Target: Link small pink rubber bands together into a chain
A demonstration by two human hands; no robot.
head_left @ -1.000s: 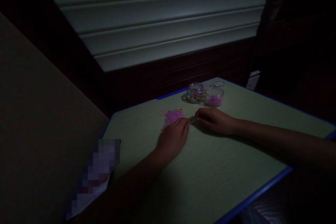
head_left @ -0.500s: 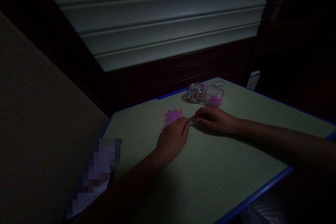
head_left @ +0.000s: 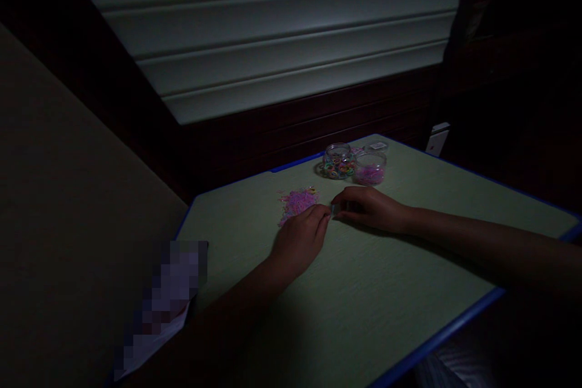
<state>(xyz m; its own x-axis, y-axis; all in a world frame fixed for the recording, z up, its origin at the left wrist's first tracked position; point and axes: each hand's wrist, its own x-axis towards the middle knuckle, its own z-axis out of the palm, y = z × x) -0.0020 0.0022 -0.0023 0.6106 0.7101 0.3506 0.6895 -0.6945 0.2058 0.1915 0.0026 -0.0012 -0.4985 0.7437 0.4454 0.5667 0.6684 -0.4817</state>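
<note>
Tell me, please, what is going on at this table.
A person's left hand pinches a small pale piece above the table. The right hand is right beside it, but whether it grips too is unclear. A mostly pink pile lies just past the left hand. Beyond stand a clear jar of multicoloured rings and a clear jar of pink bits.

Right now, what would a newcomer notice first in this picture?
Probably the bright pink pile of small bands on the pale green table, just beyond the left hand. Next, two clear jars near the far edge, and the two hands nearly meeting over a small pale piece.
</note>
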